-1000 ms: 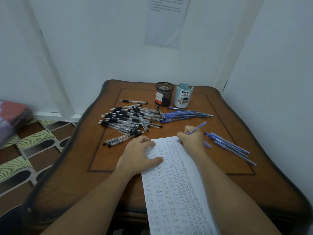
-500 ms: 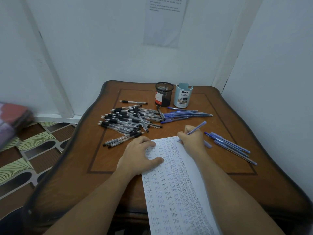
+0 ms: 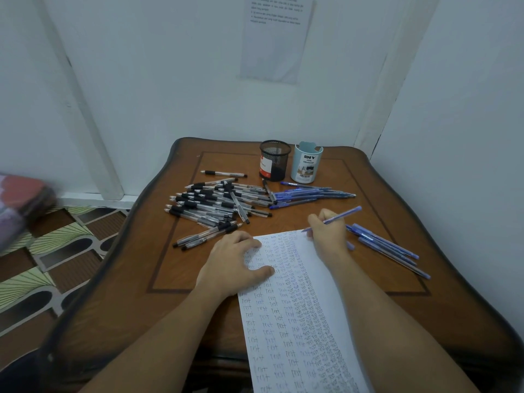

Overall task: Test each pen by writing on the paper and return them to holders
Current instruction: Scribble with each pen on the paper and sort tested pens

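The fingers (image 3: 317,221) of the right hand (image 3: 329,236) are curled round a blue pen (image 3: 341,215). Its point is down at the far end of the paper (image 3: 300,321), too small to tell whether it touches. The left hand (image 3: 234,265) lies flat on the sheet's left side, fingers relaxed and holding nothing, thumb stretched over the writing. The paper, filled with columns of the word "test", runs past the near edge of the tabletop (image 3: 184,279) and is cut off by the frame. A short blue piece (image 3: 351,245), cap or pen I cannot tell, shows from behind the right hand. Loose blue pens (image 3: 388,251) lie toward the right edge. Left of the middle lies a heap of black pens (image 3: 215,202), and beside it a row of blue pens (image 3: 309,194). At the far edge stand a black mesh holder (image 3: 274,161) and a pale blue holder (image 3: 306,164), their insides mostly hidden.
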`<control>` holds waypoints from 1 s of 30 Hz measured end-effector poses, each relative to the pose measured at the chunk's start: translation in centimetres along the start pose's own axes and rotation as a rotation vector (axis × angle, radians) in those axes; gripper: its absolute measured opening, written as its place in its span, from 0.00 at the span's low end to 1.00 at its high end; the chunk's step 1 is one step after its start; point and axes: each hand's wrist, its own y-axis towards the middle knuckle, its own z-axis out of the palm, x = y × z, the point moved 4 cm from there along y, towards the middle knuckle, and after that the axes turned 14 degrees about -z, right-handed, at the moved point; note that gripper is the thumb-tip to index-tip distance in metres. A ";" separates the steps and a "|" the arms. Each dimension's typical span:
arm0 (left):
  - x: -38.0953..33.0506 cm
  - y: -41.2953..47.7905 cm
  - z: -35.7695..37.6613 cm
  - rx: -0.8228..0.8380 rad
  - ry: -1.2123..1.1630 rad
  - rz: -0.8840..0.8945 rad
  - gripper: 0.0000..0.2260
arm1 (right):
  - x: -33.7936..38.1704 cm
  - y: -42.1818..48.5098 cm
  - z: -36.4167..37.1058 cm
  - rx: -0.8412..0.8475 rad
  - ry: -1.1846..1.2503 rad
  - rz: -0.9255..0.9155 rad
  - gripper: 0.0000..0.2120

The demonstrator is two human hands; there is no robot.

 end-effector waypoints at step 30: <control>-1.2 -1.7 -0.8 -0.108 0.045 0.087 0.24 | 3.5 -3.8 -3.6 0.336 -0.155 -0.324 0.13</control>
